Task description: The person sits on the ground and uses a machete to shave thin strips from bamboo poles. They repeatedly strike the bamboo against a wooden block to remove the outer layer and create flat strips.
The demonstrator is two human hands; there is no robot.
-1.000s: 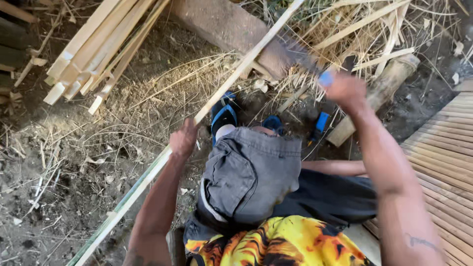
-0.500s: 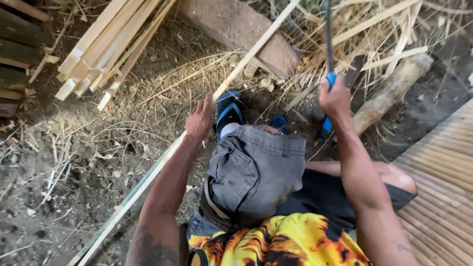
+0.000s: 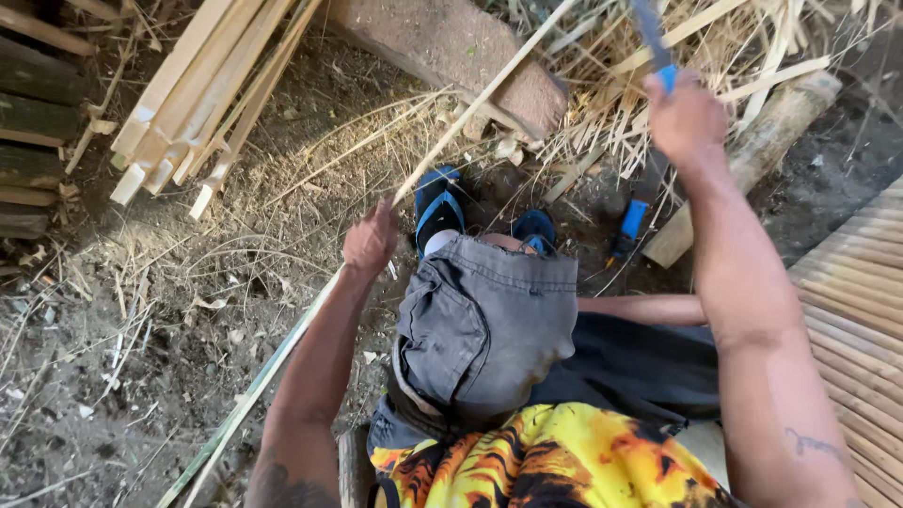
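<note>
Left hand (image 3: 370, 240), centre-left of the frame: closed around a long bamboo strip (image 3: 470, 108). The strip runs diagonally from the lower left edge, through the fist, up to the top centre. Its lower part shows a green edge; the upper part is pale.

Right hand (image 3: 687, 118), upper right: fist clamped on a blue-handled knife (image 3: 654, 38). The blade points up toward the top edge and is blurred. The knife is held apart from the strip, to its right.

Person's position: seated, with one knee in grey shorts (image 3: 484, 325) raised at frame centre. Blue sandals (image 3: 439, 207) show just above the knee, close beside the strip. A shirt (image 3: 546, 466) in yellow, orange and black fills the bottom centre.

Surroundings: a second blue-handled tool (image 3: 628, 229) lies on the ground to the right of the sandals, near the end of a log (image 3: 752, 165) that slants toward the upper right. A bundle of cut slats (image 3: 193, 99) lies in the upper left, ends toward the viewer. Dark bamboo pieces (image 3: 33, 160) are stacked at the left edge. A brown block (image 3: 451, 52) sits at top centre, the strip passing over it. Dry shavings and thin splints (image 3: 602, 122) are heaped to its right. A slatted mat (image 3: 861, 320) occupies the right edge. The ground (image 3: 141, 367) is bare soil with scattered chips.
</note>
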